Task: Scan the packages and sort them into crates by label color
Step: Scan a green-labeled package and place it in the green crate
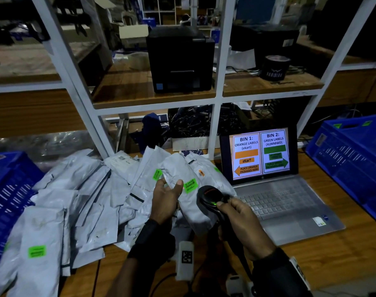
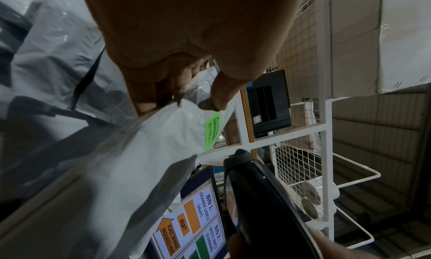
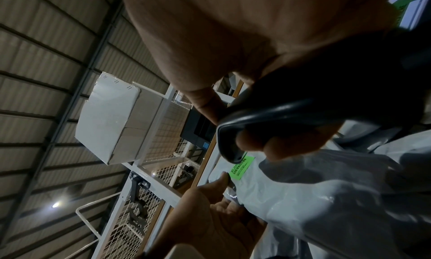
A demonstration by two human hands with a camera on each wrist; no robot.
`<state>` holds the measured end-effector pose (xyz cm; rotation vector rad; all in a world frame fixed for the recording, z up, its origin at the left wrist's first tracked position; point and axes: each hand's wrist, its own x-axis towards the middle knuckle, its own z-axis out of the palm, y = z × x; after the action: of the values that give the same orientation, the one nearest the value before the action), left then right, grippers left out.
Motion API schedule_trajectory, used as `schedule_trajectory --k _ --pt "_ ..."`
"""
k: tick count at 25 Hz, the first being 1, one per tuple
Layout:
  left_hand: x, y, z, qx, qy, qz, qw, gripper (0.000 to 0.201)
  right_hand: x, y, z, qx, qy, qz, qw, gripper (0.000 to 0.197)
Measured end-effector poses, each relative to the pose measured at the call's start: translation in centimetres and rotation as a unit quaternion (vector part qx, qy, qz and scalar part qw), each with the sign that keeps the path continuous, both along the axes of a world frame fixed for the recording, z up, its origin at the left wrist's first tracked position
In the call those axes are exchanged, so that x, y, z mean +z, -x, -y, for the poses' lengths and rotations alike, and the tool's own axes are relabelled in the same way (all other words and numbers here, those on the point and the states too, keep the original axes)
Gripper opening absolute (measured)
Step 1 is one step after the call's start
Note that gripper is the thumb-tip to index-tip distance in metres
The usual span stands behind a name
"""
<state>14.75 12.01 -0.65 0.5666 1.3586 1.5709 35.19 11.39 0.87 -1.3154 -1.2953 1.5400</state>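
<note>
Nearest the person, the left hand [image 1: 167, 200] has its grip on a soft, crinkled grey plastic package [image 1: 189, 202], thumb on its upper face just beside a bright green label [image 1: 190, 185] printed with a barcode and fingers curled beneath; the package is lifted above the wooden counter [image 1: 311, 260], between the two hands. The right hand [image 1: 245, 226] wraps its grip around the handle of a glossy black barcode scanner [image 1: 210, 197], whose rounded head sits close to the label and shows a small green light; a red spot lies on the package at the label's edge. In the left wrist view the thumb tip [image 2: 213, 104] presses the wrinkled film right at the label's corner. To the left a loose heap of similar flat grey mailers [image 1: 75, 202] spreads over the counter, some overlapping, a few showing green stickers and one an orange sticker [image 1: 201, 173]. A ribbed blue plastic crate [image 1: 4, 196] stands at the far left edge and another blue crate [image 1: 352, 159] at the right. Just beyond the hands an open silver laptop [image 1: 290, 202] shows a screen reading "BIN 1: ORANGE LABELS" with a left arrow and "BIN 2: GREEN LABELS" with a right arrow. Farther back, a white metal shelf frame [image 1: 218, 99] with wooden boards carries a boxy black printer [image 1: 179, 61].
</note>
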Motion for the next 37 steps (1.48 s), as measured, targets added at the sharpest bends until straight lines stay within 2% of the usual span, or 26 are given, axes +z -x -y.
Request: schedule_trajectory --k 7,11,15,28,35,37 --pt "0.3 -0.1 0.3 0.001 -0.002 -0.005 1.000 0.027 -0.3 -0.1 0.0 -0.006 0.010 0.001 1.000 0.040" --pt "0.4 0.0 0.4 -0.003 -0.002 -0.016 1.000 0.027 -0.3 0.4 -0.1 -0.010 -0.021 0.014 1.000 0.056" --pt "0.5 0.0 0.5 -0.008 -0.004 -0.011 1.000 0.027 -0.4 0.6 -0.1 -0.013 -0.026 0.023 0.999 0.046" --pt "0.7 -0.5 0.4 -0.009 -0.026 -0.051 0.998 0.018 -0.6 1.2 -0.6 -0.019 -0.046 0.049 0.998 0.065" --pt "0.2 -0.6 0.2 -0.002 -0.023 -0.065 0.998 0.033 0.0 1.7 -0.2 -0.022 -0.044 0.022 0.999 0.073" --pt "0.2 -0.6 0.2 -0.006 -0.024 -0.060 0.998 0.031 0.1 1.7 0.0 -0.018 -0.042 0.010 0.999 0.075"
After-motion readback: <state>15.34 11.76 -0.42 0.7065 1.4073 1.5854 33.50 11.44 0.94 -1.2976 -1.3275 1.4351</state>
